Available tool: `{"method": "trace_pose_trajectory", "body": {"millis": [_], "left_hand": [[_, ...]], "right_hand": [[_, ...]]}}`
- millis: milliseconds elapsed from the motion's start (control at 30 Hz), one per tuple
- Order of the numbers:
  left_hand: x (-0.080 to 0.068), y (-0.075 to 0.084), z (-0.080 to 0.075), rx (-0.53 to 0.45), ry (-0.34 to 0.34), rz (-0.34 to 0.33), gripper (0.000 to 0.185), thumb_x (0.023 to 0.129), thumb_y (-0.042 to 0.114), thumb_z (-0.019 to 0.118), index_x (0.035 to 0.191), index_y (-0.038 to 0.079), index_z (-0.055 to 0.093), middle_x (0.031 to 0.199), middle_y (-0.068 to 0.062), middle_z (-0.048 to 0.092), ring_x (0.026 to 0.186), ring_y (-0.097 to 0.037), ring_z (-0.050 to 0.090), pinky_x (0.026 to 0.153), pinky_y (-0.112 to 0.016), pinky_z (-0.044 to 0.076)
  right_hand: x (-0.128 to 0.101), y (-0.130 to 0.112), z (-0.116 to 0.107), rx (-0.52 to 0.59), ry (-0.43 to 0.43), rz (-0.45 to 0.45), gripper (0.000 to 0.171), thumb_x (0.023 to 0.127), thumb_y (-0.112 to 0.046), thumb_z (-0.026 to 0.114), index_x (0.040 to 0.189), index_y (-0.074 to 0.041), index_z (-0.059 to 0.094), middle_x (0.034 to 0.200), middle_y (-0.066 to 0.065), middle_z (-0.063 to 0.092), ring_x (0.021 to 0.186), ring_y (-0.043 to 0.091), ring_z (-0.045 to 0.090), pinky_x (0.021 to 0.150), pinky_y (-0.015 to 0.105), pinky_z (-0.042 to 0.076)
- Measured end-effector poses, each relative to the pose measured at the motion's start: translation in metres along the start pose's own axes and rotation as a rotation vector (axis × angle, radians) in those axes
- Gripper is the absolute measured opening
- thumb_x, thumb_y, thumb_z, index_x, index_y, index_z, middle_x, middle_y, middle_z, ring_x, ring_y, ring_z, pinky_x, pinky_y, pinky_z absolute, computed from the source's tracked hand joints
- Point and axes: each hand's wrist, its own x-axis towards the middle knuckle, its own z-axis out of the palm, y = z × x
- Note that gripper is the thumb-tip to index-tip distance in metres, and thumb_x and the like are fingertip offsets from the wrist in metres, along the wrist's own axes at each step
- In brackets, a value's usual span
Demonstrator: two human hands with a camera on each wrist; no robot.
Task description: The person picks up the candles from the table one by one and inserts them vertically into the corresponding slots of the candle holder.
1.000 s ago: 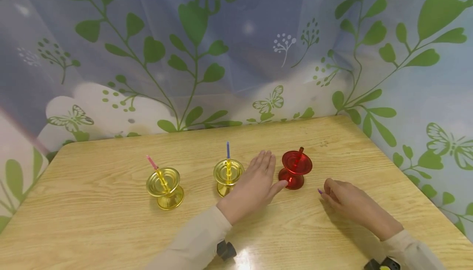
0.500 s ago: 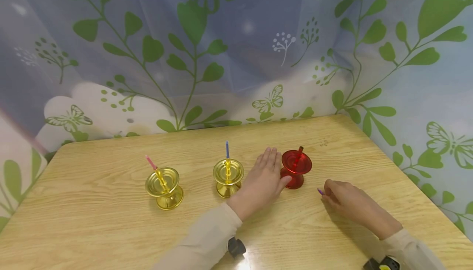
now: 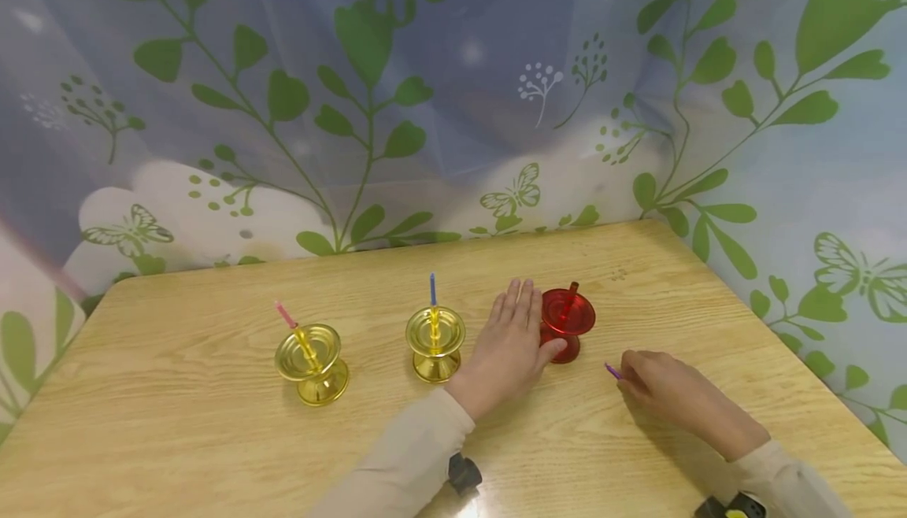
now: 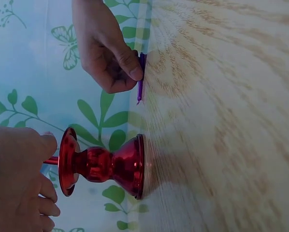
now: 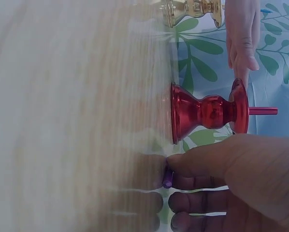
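In the head view my left hand [image 3: 506, 353] is held flat with straight fingers, right at the left side of a shiny red candle holder [image 3: 569, 313]. The holder has a dish, a waisted stem and a bare red tube [image 5: 263, 111] rising from its dish. To its right, my right hand [image 3: 673, 392] pinches a small purple candle [image 3: 612, 371] between thumb and fingers. The left wrist view shows this candle [image 4: 140, 89] close along the tabletop, its wick end sticking out past the thumb. Part of the red base is hidden behind my left thumb.
A gold candle holder [image 3: 435, 343] with a blue candle [image 3: 433, 290] stands left of my left hand. Farther left is another gold holder [image 3: 319, 380], bearing a tilted pink candle [image 3: 286, 314]. A leaf-patterned cloth [image 3: 453, 109] hangs behind the wooden table [image 3: 198, 376].
My left hand has moved right, from the gap between the holders up to the red one. The right hand stays nearly in place, with a little more of the purple candle showing.
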Motion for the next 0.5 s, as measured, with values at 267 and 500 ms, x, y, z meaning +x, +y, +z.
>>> {"method": "trace_pose_trajectory", "body": {"millis": [267, 500], "left_hand": [[0.007, 0.004, 0.000, -0.016, 0.002, 0.000, 0.073, 0.103, 0.052, 0.023, 0.152, -0.002, 0.017, 0.160, -0.018, 0.011, 0.147, -0.030, 0.003, 0.119, -0.038, 0.010], [0.014, 0.009, -0.002, -0.003, -0.024, -0.029, 0.071, 0.103, 0.050, 0.023, 0.153, -0.001, 0.017, 0.160, -0.017, 0.011, 0.148, -0.029, 0.002, 0.119, -0.037, 0.010]], "right_hand": [[0.000, -0.002, 0.000, -0.014, -0.009, 0.031, 0.022, 0.086, -0.005, 0.068, 0.074, -0.015, 0.052, 0.064, -0.011, 0.042, 0.057, 0.002, 0.038, 0.047, 0.022, 0.035], [0.000, -0.005, -0.001, -0.031, -0.031, 0.037, 0.018, 0.085, -0.003, 0.067, 0.075, -0.012, 0.056, 0.064, -0.010, 0.047, 0.057, 0.003, 0.040, 0.048, 0.022, 0.039]]}}
